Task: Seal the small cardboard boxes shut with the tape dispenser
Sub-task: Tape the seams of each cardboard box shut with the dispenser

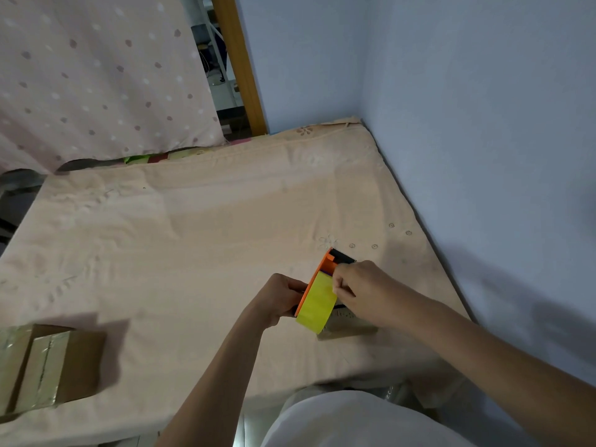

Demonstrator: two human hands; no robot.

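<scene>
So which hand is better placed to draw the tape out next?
Right. The right hand already pinches at the yellow tape roll near the cutter end, while the left hand grips the orange tape dispenser from the side, steadying it.

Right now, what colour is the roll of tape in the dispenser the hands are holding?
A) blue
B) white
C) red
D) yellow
D: the roll of tape sitting in the orange tape dispenser is bright yellow, with the left hand gripping the dispenser's side and the right hand pinching at the tape's edge.
</scene>
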